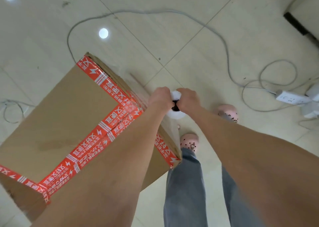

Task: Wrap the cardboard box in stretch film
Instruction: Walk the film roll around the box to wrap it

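Observation:
A large cardboard box (65,109), sealed with red printed tape, stands on the tiled floor at the left of the head view. My left hand (159,97) and my right hand (188,99) are both closed around a white roll of stretch film (175,113) held upright just off the box's right corner. A clear sheet of film (170,133) runs from the roll down along the box's right side. The roll's dark core shows between my hands; most of the roll is hidden under them.
A grey cable (224,43) loops over the floor beyond the box to a white power strip (291,99) at the right. My feet in pink clogs (189,142) stand beside the box. More wires (12,109) lie at the far left. A dark skirting (300,24) is top right.

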Tool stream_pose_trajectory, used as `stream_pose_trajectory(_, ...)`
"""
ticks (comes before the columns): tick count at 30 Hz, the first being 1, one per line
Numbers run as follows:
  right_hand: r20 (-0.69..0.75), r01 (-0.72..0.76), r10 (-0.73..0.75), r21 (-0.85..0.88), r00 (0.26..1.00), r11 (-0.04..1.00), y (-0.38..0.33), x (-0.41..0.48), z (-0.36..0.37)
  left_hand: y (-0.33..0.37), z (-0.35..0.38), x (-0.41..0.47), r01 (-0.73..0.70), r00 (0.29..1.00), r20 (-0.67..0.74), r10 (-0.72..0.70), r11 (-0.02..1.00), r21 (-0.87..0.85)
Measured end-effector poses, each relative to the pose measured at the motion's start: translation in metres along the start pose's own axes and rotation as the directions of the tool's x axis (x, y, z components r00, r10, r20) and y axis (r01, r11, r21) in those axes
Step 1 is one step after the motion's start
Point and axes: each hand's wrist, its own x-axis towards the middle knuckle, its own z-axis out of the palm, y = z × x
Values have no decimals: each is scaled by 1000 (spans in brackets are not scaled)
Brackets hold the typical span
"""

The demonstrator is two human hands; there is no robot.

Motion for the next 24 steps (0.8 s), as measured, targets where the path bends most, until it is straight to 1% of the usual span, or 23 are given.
stream_pose_trajectory(3, -22, -29, 28, -42, 999, 999, -11, 3, -6, -5, -3, 4, 28, 999, -33, -30, 998, -62)
stream_pose_trajectory(5, -20, 5, -8, -124, 1000, 992, -17, 7, -8, -7, -1, 4, 74, 995, -60, -81, 990, -117)
stream_pose_trajectory(7, 3, 13, -12, -103, 1000, 995, -24, 10, -12, -10, 0, 5, 134, 985, -79, -153, 971, -198)
stream_pose_trajectory(8, 13, 37, -35, -107, 999, 994, -27, 12, -13, -12, -1, 5, 169, 977, -86, -194, 957, -237)
stream_pose_trajectory(10, 27, 167, -165, -201, 986, 965, -34, 16, -15, -16, -5, 6, 226, 957, -113, -267, 931, -286)
stream_pose_trajectory(11, 18, 217, -218, -208, 976, 954, -36, 18, -14, -19, -7, 6, 244, 947, -131, -292, 924, -293)
stream_pose_trajectory(12, 4, 237, -240, -194, 971, 952, -37, 19, -13, -20, -9, 7, 260, 939, -146, -312, 919, -296)
stream_pose_trajectory(13, -18, 211, -217, -161, 976, 964, -37, 19, -12, -21, -10, 6, 270, 932, -160, -325, 918, -291)
stream_pose_trajectory(14, -23, 140, -143, -104, 989, 985, -35, 20, -11, -21, -10, 6, 274, 930, -168, -327, 921, -277)
stream_pose_trajectory(15, 12, 25, -25, -5, 1000, 1000, -33, 21, -11, -20, -10, 5, 276, 931, -170, -323, 927, -253)
stream_pose_trajectory(16, 82, -94, 85, 115, 993, 989, -31, 22, -10, -20, -9, 5, 280, 933, -163, -320, 933, -227)
stream_pose_trajectory(17, 158, -169, 138, 205, 978, 964, -30, 23, -9, -19, -9, 5, 286, 935, -156, -319, 936, -205)
stream_pose_trajectory(18, 196, -182, 137, 231, 971, 956, -31, 25, -7, -17, -12, 6, 290, 936, -150, -319, 938, -189)
stream_pose_trajectory(19, 183, -144, 107, 204, 977, 968, -33, 26, -5, -15, -14, 8, 286, 938, -150, -312, 942, -174)
stream_pose_trajectory(21, 84, -24, 15, 106, 996, 994, -39, 29, -2, -14, -21, 15, 237, 951, -165, -260, 960, -148)
stream_pose_trajectory(24, -11, 117, -118, -55, 993, 992, -49, 35, -8, -12, -30, 22, 202, 958, -175, -229, 966, -160)
